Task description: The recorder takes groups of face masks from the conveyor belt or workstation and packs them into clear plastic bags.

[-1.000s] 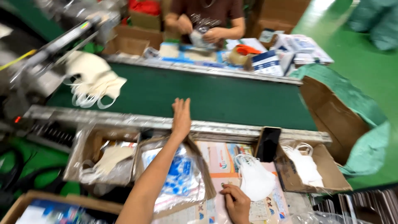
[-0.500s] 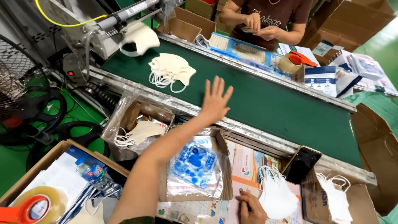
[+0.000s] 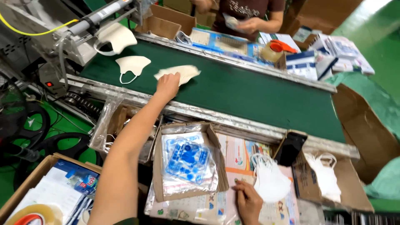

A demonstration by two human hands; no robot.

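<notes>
One white folded mask [image 3: 178, 73] on green belt [image 3: 250, 91], left hand [image 3: 167, 85] grip clamped on it; right hand [image 3: 248, 201] flat, fingers apart.

I see a long dark green conveyor belt [image 3: 250, 89] between steel side rails. A single white folded mask [image 3: 132, 64] lies near its left end. A shallow cardboard tray of clear blue-printed plastic bags [image 3: 188, 160] sits below, a black phone [image 3: 290, 148] leans to its right, and a roll of tan packing tape [image 3: 270, 52] rests across the belt.
</notes>
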